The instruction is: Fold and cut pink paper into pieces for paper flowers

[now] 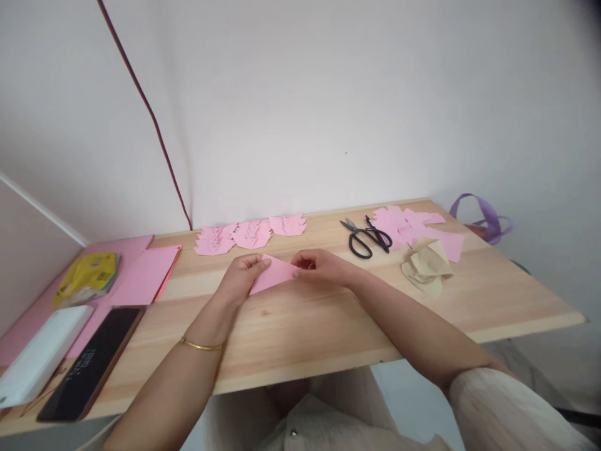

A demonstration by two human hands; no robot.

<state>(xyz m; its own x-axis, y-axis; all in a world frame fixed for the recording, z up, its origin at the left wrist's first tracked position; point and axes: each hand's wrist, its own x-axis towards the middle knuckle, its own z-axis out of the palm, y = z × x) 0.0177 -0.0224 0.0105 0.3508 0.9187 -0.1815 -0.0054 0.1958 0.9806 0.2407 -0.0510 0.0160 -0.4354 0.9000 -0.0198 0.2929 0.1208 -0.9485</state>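
Note:
A folded piece of pink paper [276, 275] is held between my two hands, just above the middle of the wooden table. My left hand [243, 275] pinches its left corner, thumb on top. At the other end, the fingers of my right hand [322, 266] are closed on the paper's right tip. Behind my hands lie several cut pink paper shapes [252, 234] with jagged edges, in a row by the wall. To the right of my right hand rest scissors [361, 241] with black handles, with a dark pen-like item [377, 233] against them.
Pink paper scraps [399, 225] and a crumpled tan paper [427, 266] lie at the right. A purple ribbon [491, 216] hangs past the table's [300, 338] far right edge. On the left are pink sheets [141, 275], a yellow packet [89, 277], a white case [44, 354] and a phone [94, 363].

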